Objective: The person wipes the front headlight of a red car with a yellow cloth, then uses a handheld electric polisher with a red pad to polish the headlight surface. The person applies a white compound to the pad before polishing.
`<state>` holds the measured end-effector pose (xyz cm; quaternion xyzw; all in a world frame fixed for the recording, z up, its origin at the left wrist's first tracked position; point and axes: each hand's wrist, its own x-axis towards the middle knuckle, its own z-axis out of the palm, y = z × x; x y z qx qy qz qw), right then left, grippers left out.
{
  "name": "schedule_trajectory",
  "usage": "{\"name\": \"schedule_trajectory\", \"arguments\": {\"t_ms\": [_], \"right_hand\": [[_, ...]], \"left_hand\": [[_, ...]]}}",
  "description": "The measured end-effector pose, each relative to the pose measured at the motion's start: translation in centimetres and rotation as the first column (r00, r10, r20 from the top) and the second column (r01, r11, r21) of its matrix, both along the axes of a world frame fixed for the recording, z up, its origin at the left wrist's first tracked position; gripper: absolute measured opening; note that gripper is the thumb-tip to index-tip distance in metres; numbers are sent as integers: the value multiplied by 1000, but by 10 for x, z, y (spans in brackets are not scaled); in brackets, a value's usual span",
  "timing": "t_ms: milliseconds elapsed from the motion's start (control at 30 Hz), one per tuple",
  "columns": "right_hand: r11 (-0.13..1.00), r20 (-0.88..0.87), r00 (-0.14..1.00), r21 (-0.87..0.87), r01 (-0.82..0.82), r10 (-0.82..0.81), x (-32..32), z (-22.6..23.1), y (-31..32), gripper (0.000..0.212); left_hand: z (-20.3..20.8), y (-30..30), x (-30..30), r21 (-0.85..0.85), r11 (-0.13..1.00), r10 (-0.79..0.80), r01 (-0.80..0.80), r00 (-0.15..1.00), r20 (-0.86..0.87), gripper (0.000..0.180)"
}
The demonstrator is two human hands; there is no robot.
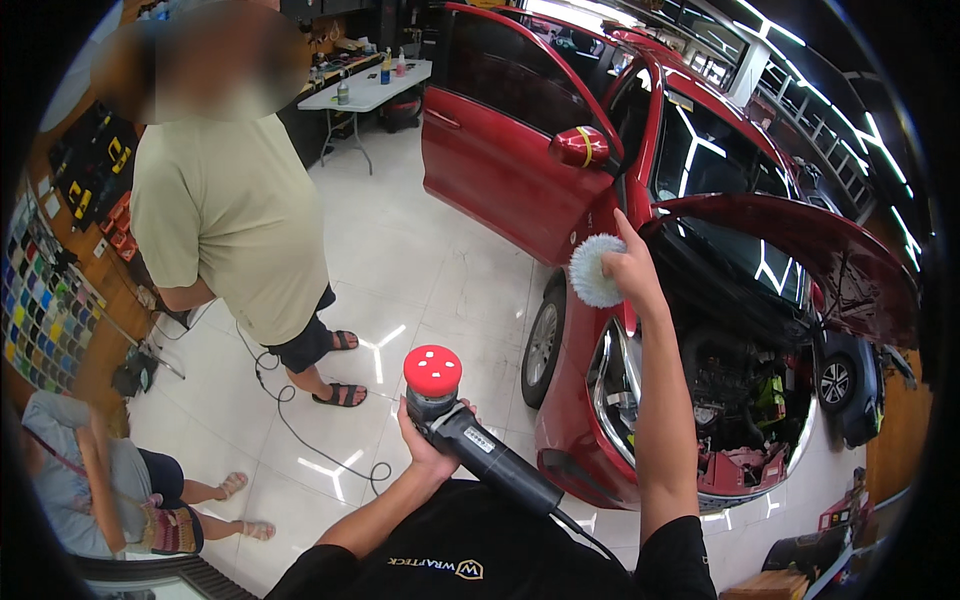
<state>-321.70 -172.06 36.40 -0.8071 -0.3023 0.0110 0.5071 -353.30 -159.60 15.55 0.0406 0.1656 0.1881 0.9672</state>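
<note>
My left hand (428, 450) is wrapped round the head end of a black rotary polisher (502, 465). Its round red backing plate (432, 371) faces up, with several pale patches on it and no pad fitted. The polisher's body slants down to the right across my front, and its cord trails from the far end. Stretched forward, my right hand (632, 262) grips a fluffy white wool polishing pad (597, 270) while the index finger points out toward the car. Behind the pad is the front fender (577, 330) of a red car; whether they touch I cannot tell.
The car's front door (515, 120) stands open and its hood (830, 255) is raised. A person in a light shirt (235, 220) stands at left; another sits at lower left (90, 480). A cord (285, 395) loops over the floor. Bottles stand on a white table (365, 95).
</note>
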Motion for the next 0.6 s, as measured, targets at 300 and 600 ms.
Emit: {"name": "schedule_trajectory", "arguments": {"t_ms": [300, 600], "right_hand": [[990, -93, 994, 136, -38, 51, -19, -29, -20, 98], [993, -132, 988, 89, -74, 86, -58, -30, -20, 95]], "left_hand": [[-4, -4, 7, -4, 997, -74, 74, 997, -19, 78], [4, -2, 14, -9, 998, -68, 68, 995, -67, 75]]}}
